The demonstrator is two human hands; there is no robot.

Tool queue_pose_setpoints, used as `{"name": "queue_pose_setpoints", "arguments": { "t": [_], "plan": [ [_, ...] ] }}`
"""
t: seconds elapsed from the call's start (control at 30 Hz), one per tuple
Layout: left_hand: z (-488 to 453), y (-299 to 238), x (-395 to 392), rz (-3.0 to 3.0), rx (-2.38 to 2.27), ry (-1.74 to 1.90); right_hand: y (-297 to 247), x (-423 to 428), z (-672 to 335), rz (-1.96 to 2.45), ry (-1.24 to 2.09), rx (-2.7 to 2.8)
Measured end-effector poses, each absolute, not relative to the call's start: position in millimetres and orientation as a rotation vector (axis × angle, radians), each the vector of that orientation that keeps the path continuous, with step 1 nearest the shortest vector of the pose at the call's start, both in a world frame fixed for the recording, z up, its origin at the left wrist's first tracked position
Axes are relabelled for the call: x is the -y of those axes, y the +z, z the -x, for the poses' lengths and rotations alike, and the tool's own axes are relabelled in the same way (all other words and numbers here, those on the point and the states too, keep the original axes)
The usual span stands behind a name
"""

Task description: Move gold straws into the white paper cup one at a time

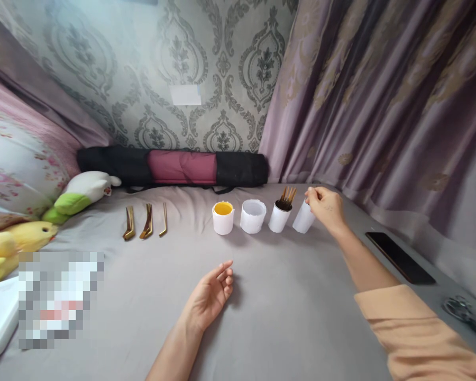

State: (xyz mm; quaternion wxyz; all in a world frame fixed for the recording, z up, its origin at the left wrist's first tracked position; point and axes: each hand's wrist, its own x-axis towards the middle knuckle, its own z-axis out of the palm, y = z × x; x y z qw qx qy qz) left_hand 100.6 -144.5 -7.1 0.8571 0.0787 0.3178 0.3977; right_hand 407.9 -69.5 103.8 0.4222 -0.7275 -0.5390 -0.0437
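Four white cups stand in a row on the grey sheet. The leftmost cup (222, 221) shows yellow inside, and a wider white cup (253, 218) is beside it. Thin brown sticks (288, 196) rise from the dark mouth of the third cup (279, 219). At the rightmost cup (302, 218), my right hand (326, 207) is closed in a pinch over the mouth; whatever its fingertips hold is hidden. My left hand (213, 294) rests palm up nearer me, holding nothing, its fingers loosely curled and apart. Bent gold-brown sticks (146, 222) lie in small groups to the left.
Along the wall lies a long black and maroon bag (182, 167). Plush toys (19, 241) and a blurred-out packet (59, 301) are at left, beside a white object (0, 315). A dark phone (400, 257) lies right, below the curtain (381, 106).
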Motion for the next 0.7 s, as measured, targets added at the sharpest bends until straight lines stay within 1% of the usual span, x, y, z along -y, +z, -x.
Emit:
{"name": "queue_pose_setpoints", "arguments": {
  "t": [0.17, 0.4, 0.57, 0.7],
  "plan": [
    [-100.9, -4.2, 144.5, -0.165, -0.687, 0.832, 94.7, 78.3, -401.2, 1.800, -0.012, 1.340],
    [-101.4, -5.5, 144.7, -0.171, -0.688, 0.838, 74.3, 97.4, -381.8, 1.778, 0.208, 1.328],
    [-101.5, -5.5, 145.3, -0.171, -0.692, 0.842, 55.9, 106.9, -365.2, 1.754, 0.374, 1.323],
    [-101.5, -5.5, 145.4, -0.172, -0.681, 0.845, 38.0, 110.3, -348.8, 1.747, 0.437, 1.355]
  ]
}}
